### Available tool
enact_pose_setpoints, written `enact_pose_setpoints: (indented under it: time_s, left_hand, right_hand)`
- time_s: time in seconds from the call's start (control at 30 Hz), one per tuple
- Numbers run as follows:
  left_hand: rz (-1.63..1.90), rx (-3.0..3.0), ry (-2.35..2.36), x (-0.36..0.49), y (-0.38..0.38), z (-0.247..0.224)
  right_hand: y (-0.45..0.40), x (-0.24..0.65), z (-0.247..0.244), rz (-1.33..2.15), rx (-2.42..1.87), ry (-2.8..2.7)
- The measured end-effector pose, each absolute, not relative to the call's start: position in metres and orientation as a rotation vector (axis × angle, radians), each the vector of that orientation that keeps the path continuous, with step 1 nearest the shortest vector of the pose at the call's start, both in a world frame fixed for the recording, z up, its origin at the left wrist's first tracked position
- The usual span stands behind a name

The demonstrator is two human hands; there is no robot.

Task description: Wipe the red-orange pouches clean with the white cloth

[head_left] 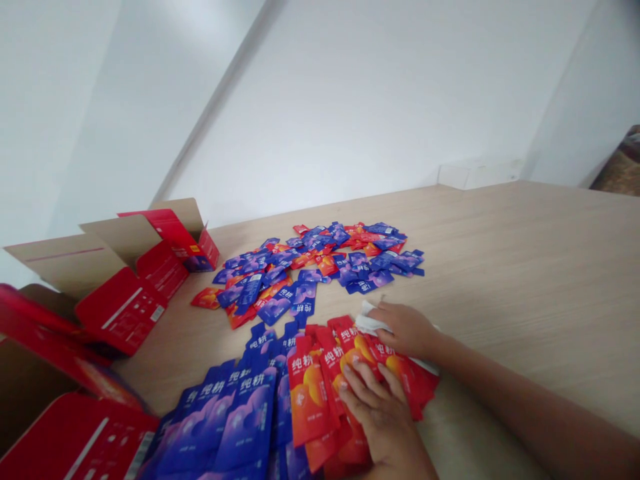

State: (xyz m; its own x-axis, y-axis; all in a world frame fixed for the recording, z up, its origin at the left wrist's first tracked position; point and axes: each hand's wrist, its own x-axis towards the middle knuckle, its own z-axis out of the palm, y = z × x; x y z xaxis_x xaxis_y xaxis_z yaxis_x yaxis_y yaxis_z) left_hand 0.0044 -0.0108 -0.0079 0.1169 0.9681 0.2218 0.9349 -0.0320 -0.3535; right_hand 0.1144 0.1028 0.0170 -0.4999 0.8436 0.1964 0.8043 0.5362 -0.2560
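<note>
Several red and orange pouches (309,390) lie in an overlapping pile at the bottom centre. My left hand (380,410) rests on them with its fingers spread. Beyond it, my right hand (405,328) is closed around a crumpled white cloth (370,321) at the far right corner of the pile. Left of the red pouches, and touching them, is a pile of larger blue and purple pouches (247,413). The lower part of my left hand runs out of the frame's bottom edge.
Small blue and red sachets (305,253) are scattered mid-table. Open red cartons (123,310) with raised flaps line the left side. A white box (477,175) sits at the wooden table's (505,267) back edge, by the white wall.
</note>
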Motion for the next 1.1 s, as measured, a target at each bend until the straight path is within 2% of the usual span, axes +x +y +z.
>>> enact_pose_setpoints:
  time_s: [0.27, 0.47, 0.63, 0.8, 1.1]
  left_hand:
    - [0.111, -2.003, -1.846, 0.004, -0.011, -0.008]
    - [0.061, -2.015, -1.856, 0.004, -0.011, -0.009]
    - [0.08, -2.03, -1.87, 0.004, -0.01, -0.01]
    - [0.104, -2.021, -1.904, 0.006, -0.011, -0.01]
    - [0.014, -2.045, -1.911, 0.005, -0.01, -0.012]
  right_hand:
    - [0.084, 0.104, 0.027, 0.228, -1.187, -2.518]
    - [0.104, 0.113, 0.011, 0.218, -1.348, -2.442]
    - [0.103, 0.117, 0.018, 0.171, -1.333, -2.301]
    - [0.088, 0.104, 0.021, 0.223, -1.2, -2.502]
    - [0.108, 0.121, 0.015, 0.152, -1.414, -2.381]
